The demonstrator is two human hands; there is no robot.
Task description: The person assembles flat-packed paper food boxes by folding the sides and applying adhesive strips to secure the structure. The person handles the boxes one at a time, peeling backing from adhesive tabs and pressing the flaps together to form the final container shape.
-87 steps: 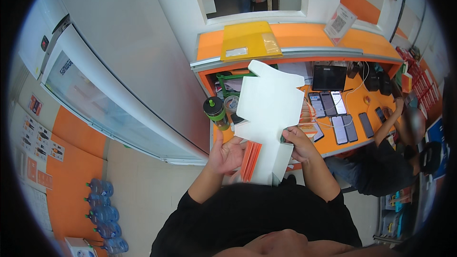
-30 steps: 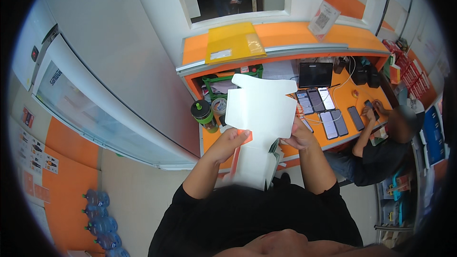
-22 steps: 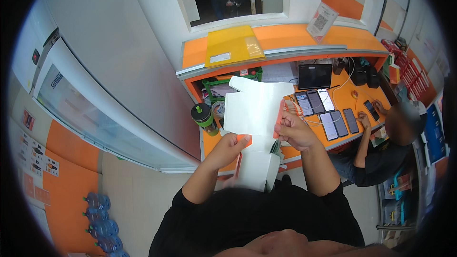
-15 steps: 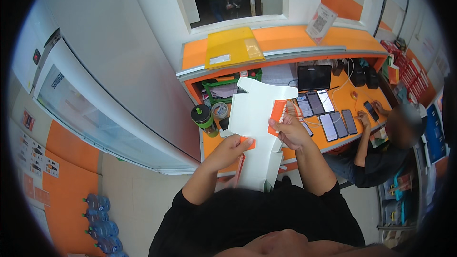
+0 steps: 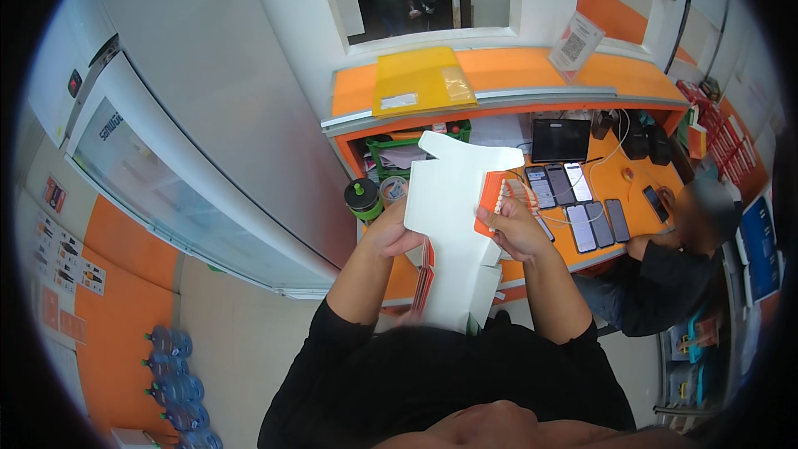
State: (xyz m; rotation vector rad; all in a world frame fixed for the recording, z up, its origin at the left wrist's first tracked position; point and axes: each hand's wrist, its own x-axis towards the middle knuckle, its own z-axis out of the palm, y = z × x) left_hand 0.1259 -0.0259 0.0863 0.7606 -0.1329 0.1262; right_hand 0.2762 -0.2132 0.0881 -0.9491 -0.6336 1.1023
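Observation:
A partly unfolded cardboard box [image 5: 453,216], white inside with orange outer sides, is held up in front of my chest. At its left edge, my left hand [image 5: 392,231] is closed, with its fingers partly hidden behind the white side flap. An orange flap [image 5: 492,199] is folded inward on the right side, and my right hand [image 5: 517,229] grips it with the thumb on top. White scalloped tabs run along that flap. Lower down, the box's left edge shows folded orange layers [image 5: 424,274]. The bottom end of the box reaches my black shirt.
An orange desk [image 5: 640,216] holds several phones [image 5: 580,229], a dark tablet-like screen [image 5: 561,141] and a lidded tumbler [image 5: 363,199]. Yellow folder [image 5: 422,81] lies on the upper shelf. A seated person [image 5: 665,283] is at the right; a fridge [image 5: 191,158] stands left, water bottles [image 5: 174,374] below.
My left hand has moved up the box's left edge and off the small orange flap, now gripping the white side flap. My right hand keeps its hold. The whole view has shifted slightly.

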